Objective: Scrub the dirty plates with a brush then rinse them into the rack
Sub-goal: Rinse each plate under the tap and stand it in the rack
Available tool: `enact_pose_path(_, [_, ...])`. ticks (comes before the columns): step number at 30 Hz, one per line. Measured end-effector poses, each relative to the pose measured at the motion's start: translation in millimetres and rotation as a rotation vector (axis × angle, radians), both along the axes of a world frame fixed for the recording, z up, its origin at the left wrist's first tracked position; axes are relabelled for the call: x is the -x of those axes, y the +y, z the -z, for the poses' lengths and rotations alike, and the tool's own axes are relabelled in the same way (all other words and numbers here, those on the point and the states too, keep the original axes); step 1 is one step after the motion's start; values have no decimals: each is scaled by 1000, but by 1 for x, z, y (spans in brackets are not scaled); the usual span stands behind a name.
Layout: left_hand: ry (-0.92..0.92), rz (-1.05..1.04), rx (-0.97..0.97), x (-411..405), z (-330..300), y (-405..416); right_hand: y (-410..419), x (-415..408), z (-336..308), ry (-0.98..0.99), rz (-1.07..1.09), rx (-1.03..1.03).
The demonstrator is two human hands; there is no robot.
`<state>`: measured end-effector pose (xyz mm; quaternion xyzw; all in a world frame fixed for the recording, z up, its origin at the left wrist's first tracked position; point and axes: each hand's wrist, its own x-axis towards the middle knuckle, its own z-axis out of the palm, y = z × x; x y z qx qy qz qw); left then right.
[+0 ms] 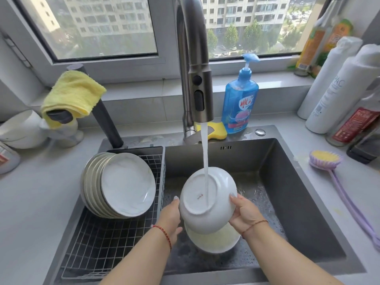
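Two hands' grip [170, 214] [244, 212] holds one plate [207, 199] (underside up); others fill the rack [98, 243].

The plate [207, 199] under the water is glossy white ceramic, as are the stacked plates [127, 185]. The sink [292, 182] and tap [195, 58] are brushed metal, the rack [98, 243] thin wire. The cloth [72, 93] is fluffy yellow; the bench [35, 202] matt grey.

Rack [115, 239] left — brush [327, 159] right.
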<state>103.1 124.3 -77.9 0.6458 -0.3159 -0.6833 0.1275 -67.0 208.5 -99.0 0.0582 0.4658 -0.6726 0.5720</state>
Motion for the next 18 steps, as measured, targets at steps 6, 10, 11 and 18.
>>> enact_pose_path(6, [109, -76, -45, 0, -6, 6, 25, 28, 17, -156, 95, 107])
enact_pose_path(10, [117, -34, -75, 3, -9, 12, 43, 53, 20, -91, 59, 162])
enact_pose_path(11, [105, -19, -76, 4, -11, 14, 47, 58, 17, -59, 28, 175])
enact_pose_path(18, [76, 38, -88, 5, -13, 17, 43, 73, -19, 363, -454, 117])
